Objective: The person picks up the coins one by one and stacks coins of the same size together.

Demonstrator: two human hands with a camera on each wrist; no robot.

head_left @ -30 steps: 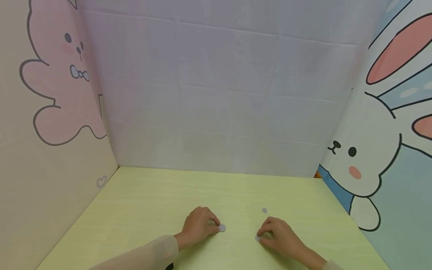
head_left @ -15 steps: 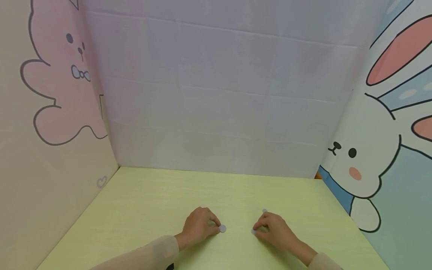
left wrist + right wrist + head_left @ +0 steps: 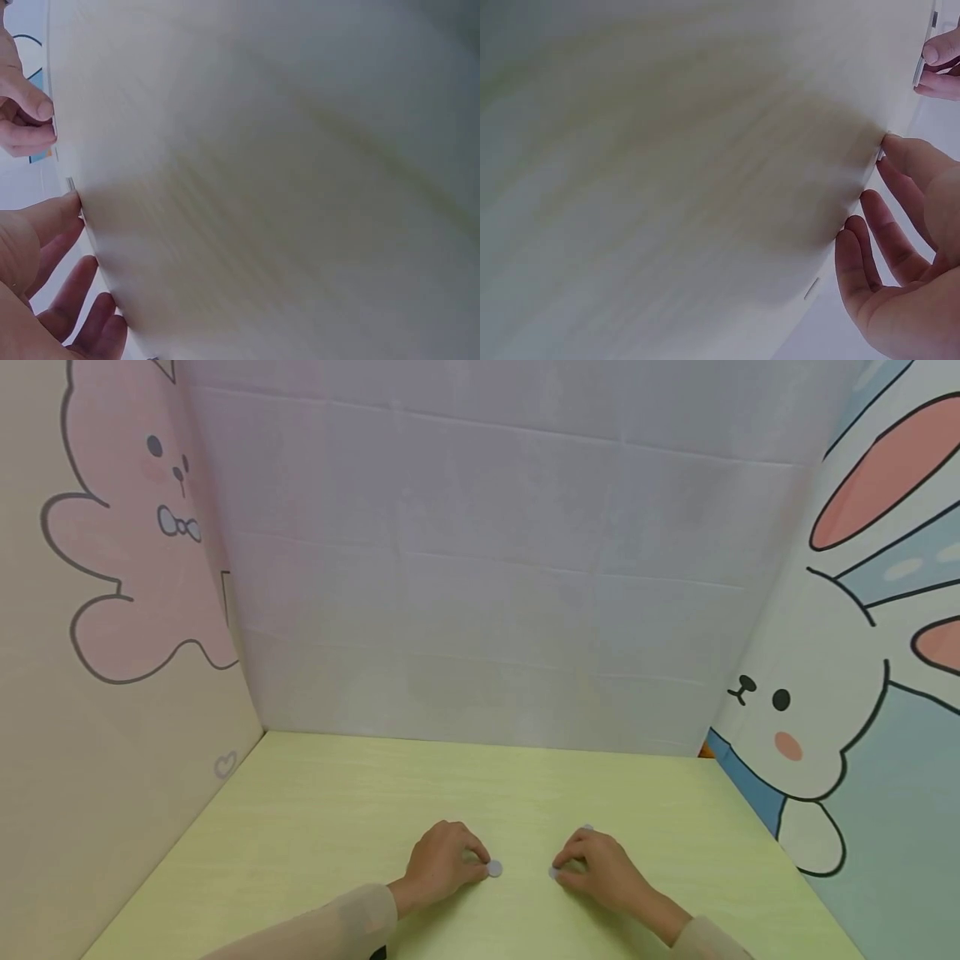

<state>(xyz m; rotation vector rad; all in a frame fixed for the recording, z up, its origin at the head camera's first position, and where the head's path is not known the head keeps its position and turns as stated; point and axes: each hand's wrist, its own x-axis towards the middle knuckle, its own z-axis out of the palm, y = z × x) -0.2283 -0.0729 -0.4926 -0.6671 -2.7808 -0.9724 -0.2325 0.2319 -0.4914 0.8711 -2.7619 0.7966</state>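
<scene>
My left hand [image 3: 442, 862] pinches a flat, round silver-grey coin [image 3: 495, 868] between thumb and index finger, low on the pale yellow table. In the left wrist view this coin [image 3: 71, 184] shows edge-on past the thumb tip. To the right, my right hand [image 3: 606, 870] pinches a second grey coin [image 3: 553, 872], mostly covered by the fingertips. A short gap separates the two coins. Behind the right hand's knuckles a third coin [image 3: 588, 827] peeks out; the right wrist view shows that coin [image 3: 811, 289] lying flat, apart from the fingers.
The yellow tabletop [image 3: 360, 785] meets a whitish cloth wall [image 3: 480, 568] at the back. A side panel with a pink cartoon figure [image 3: 142, 568] stands on the left, and one with a white rabbit [image 3: 817, 735] on the right.
My right hand has slid left and slightly away from me with its coin, closer to the left hand's coin. It now partly covers the third coin. The left hand has stayed put.
</scene>
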